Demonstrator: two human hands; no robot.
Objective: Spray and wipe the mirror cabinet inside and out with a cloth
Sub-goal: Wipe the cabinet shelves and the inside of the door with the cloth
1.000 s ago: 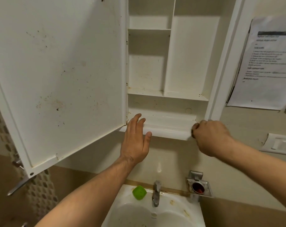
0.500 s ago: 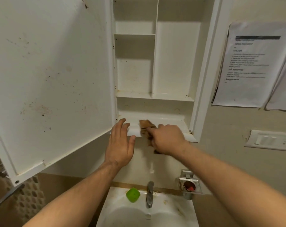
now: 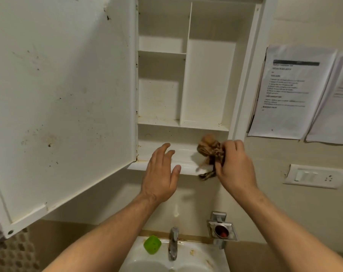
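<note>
Head view, single frame.

- White wall-mounted mirror cabinet (image 3: 206, 79): white hinged door (image 3: 68, 95) swung open to the left. Its inner face is speckled with dark and brownish spots. The compartments hold nothing; grime shows along the shelf edges.
- Left hand (image 3: 160, 173): fingers straight and spread, holding nothing, raised in front of the front lip of the white bottom shelf (image 3: 184, 160). Contact with the lip cannot be told.
- Right hand (image 3: 235, 167): fingers curled tight round a crumpled brown cloth (image 3: 209, 152).
- The cloth is bunched at the right end of the bottom shelf, with a tail hanging below the lip.
- Below: white ceramic sink (image 3: 196, 260), chrome tap (image 3: 173, 244), and a green rounded object (image 3: 152, 244) on the rim left of the tap.
- A square metal wall holder (image 3: 222, 230) sits right of the tap.
- Right wall: printed paper sheets (image 3: 290, 91) and a white switch plate (image 3: 314, 176).
</note>
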